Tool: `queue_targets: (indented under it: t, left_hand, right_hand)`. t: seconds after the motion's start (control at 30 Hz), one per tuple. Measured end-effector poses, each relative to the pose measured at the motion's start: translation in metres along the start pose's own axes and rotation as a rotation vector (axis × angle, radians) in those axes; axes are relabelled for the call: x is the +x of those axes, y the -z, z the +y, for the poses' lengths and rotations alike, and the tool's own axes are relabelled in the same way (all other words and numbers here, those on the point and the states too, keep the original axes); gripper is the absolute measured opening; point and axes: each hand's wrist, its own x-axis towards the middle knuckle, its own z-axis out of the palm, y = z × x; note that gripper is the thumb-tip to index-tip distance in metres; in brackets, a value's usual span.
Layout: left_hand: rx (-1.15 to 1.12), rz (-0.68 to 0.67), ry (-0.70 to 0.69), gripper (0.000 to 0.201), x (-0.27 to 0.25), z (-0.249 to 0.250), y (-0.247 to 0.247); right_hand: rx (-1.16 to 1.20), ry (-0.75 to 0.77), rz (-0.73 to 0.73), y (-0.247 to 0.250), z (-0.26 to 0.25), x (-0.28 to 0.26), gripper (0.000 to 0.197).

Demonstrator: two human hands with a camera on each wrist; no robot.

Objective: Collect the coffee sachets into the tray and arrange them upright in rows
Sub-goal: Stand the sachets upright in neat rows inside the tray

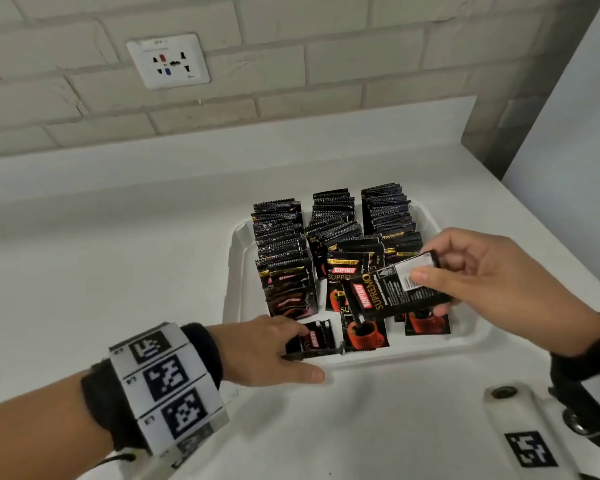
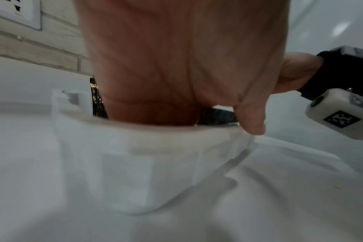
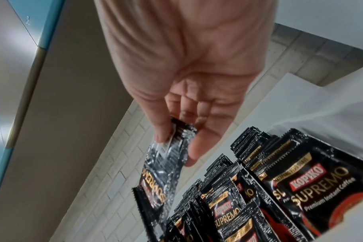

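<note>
Above the shallow white plastic tray (image 1: 430, 344), the right hand (image 1: 492, 282) pinches a thin, glossy black foil coffee sachet (image 1: 395, 289) by one end: light, floppy, slippery, best held at its crimped edge. The left hand (image 1: 267, 351) grips a flat-lying sachet (image 1: 310, 339) at the tray's near edge.

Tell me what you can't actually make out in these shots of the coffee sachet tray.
- Left hand's fingertips: left wrist view, palm blocks them; its hold on the flat sachets shows only from the head.
- Sachet count in the tray: head view, rows overlap.
- Back print on the sachet pinched by the right hand: too small.
- Wall socket labels: blurred.
</note>
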Motion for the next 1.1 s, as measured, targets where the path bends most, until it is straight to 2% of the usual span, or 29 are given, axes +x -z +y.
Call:
queue_targets:
  t: [0.1, 0.23, 0.4, 0.57, 0.73, 0.87, 1.1]
  left_hand:
    - [-0.001, 0.012, 0.010, 0.085, 0.000, 0.004, -0.002]
    - [-0.014, 0.108, -0.016, 0.089, 0.002, 0.001, -0.003]
    - [-0.049, 0.128, -0.037, 0.081, 0.005, 0.002, -0.001]
    - [-0.100, 0.070, -0.051, 0.073, 0.005, -0.001, 0.005]
    - [-0.103, 0.038, -0.023, 0.048, 0.004, -0.002, 0.011]
    - [0.027, -0.010, -0.026, 0.072, 0.008, -0.005, -0.001]
    - [0.133, 0.100, -0.041, 0.063, 0.012, -0.001, -0.018]
  right_hand:
    - [0.013, -0.002, 0.005, 0.000, 0.002, -0.002, 0.005]
    - [0.009, -0.007, -0.011, -0.002, 0.004, -0.001, 0.005]
    - [0.002, -0.004, -0.025, -0.002, 0.005, 0.003, 0.007]
    - [0.004, -0.005, -0.036, -0.002, 0.006, 0.006, 0.006]
    - [0.005, -0.013, -0.044, -0.002, 0.009, 0.007, 0.006]
    - [-0.008, -0.019, -0.047, -0.001, 0.010, 0.007, 0.006]
    - [-0.017, -0.017, -0.058, -0.001, 0.011, 0.006, 0.006]
